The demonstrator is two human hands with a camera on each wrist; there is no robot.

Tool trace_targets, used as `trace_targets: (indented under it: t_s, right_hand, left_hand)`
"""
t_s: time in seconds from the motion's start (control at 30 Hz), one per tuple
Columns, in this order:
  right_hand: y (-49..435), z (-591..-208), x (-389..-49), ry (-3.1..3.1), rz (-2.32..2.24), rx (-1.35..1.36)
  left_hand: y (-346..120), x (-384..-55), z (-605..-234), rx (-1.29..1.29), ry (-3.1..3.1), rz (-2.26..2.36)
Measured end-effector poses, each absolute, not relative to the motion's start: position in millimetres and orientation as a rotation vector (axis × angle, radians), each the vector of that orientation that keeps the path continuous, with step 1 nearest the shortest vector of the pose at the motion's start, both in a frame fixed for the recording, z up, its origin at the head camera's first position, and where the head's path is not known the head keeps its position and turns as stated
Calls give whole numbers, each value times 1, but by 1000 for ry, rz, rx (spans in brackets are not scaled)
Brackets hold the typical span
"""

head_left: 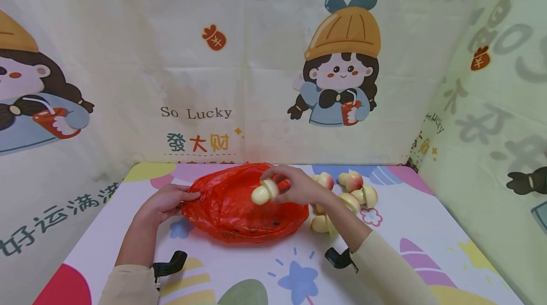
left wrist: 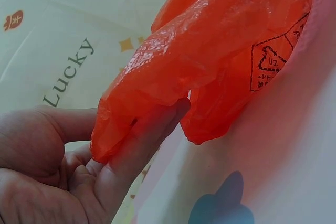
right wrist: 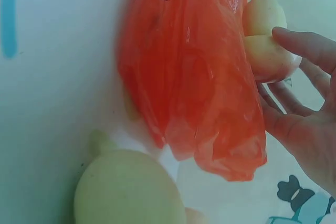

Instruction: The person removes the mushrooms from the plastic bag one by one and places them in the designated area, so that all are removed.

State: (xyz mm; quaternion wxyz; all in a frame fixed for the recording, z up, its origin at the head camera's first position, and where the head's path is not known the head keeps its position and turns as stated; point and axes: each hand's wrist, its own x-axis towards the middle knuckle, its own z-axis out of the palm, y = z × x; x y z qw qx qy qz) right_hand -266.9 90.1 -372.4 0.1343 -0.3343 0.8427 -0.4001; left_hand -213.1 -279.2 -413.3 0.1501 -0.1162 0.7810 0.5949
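Note:
A red plastic bag (head_left: 232, 205) lies on the table with its mouth spread wide. My left hand (head_left: 164, 202) pinches its left rim between thumb and fingers; in the left wrist view the bag's edge (left wrist: 142, 85) folds over the fingers. Above the bag's mouth, my right hand (head_left: 297, 185) holds a pale toy mushroom (head_left: 265, 192), stem pointing left. The right wrist view shows thumb and fingers around the cap of that mushroom (right wrist: 270, 59), beside the bag's wall. Whether anything lies deep inside the bag is hidden.
Several more toy mushrooms, some with reddish caps (head_left: 353, 181), are grouped right of the bag, partly behind my right forearm. One mushroom (right wrist: 126, 187) looms close in the right wrist view. A printed cloth backdrop (head_left: 265, 81) stands behind the patterned table (head_left: 239, 271).

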Motion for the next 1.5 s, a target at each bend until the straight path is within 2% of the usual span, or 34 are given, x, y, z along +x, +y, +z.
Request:
trace_targets:
  t_s: [0.43,0.8,1.5]
  right_hand:
    - [125,-373,-255,2383,-1289,-875]
    - [155,-371,-246,2349,-1338,-953]
    - [219,-366,-225,2460,-1342,-914]
  left_hand:
    - [-279,-213,-413,-342,2242,1706]
    - [-280,-211,-413,-346,2250,1701]
    - [-278,-211,-412,-324,2248,1701]
